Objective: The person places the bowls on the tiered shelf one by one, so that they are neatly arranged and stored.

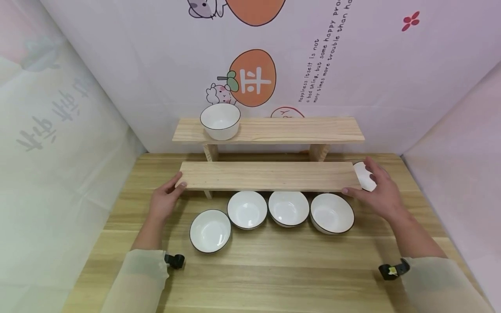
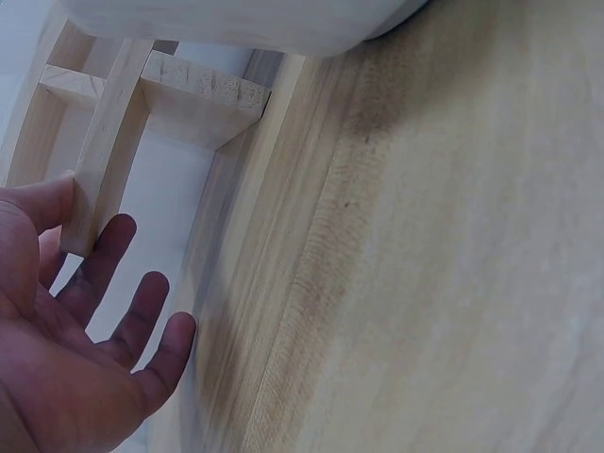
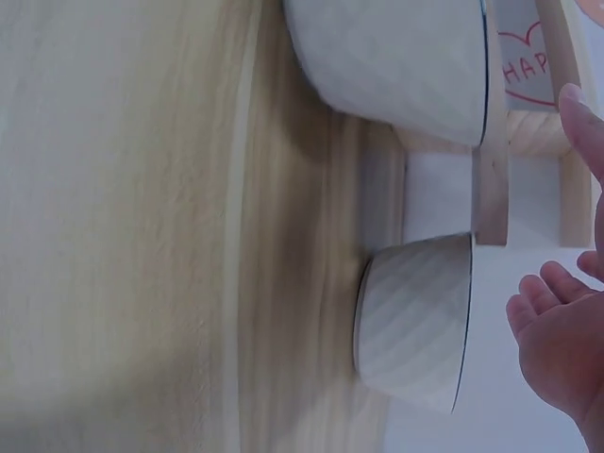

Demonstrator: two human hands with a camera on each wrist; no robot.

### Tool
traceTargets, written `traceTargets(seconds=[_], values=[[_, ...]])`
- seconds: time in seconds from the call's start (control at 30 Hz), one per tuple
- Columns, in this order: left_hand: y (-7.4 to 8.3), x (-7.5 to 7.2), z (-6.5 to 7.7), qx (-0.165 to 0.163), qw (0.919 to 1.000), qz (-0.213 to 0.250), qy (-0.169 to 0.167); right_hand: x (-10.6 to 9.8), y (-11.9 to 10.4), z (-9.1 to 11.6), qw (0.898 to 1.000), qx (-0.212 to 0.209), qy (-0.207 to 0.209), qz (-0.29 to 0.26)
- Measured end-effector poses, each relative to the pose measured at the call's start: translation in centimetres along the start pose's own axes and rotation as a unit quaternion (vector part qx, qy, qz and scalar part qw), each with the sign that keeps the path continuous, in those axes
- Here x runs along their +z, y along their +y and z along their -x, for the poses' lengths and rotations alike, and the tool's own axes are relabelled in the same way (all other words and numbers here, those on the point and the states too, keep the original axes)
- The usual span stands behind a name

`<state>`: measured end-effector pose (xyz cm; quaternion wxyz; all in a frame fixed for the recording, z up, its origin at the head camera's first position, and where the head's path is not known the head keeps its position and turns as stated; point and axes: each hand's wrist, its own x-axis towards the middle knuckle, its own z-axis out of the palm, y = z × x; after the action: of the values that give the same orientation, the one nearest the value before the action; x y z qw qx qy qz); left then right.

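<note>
A two-tier wooden shelf spans the back of the table, its lower board (image 1: 270,176) in front of the upper board (image 1: 301,130). My left hand (image 1: 162,202) holds the left end of the lower board between thumb and forefinger; in the left wrist view its other fingers (image 2: 175,344) spread free. At the other end, my right hand (image 1: 383,193) has its thumb by the front corner, with the fingers loosely raised over a white bowl (image 1: 365,176). In the right wrist view that bowl (image 3: 415,321) stands below the hand (image 3: 566,349), which holds nothing.
One white bowl (image 1: 221,128) sits on the upper board, toward the left. Several dark-rimmed white bowls stand on the table (image 1: 274,278) before the shelf, from a left bowl (image 1: 210,231) to a right bowl (image 1: 332,214). A printed cloth (image 1: 156,69) hangs behind.
</note>
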<state>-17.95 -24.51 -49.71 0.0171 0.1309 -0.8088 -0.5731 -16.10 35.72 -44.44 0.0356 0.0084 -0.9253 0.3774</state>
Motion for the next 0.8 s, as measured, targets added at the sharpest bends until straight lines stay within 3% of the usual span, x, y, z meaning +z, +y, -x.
traceTargets(seconds=[0.37,0.8], values=[[0.1,0.0,0.0,-0.001,1.0000,-0.005,-0.001,-0.7,2.2,0.1,1.000,0.027,-0.002,0.001],[0.1,0.1,0.0,-0.002,0.9999,-0.013,0.005,-1.3,4.9,0.0,0.998,0.037,0.027,0.034]])
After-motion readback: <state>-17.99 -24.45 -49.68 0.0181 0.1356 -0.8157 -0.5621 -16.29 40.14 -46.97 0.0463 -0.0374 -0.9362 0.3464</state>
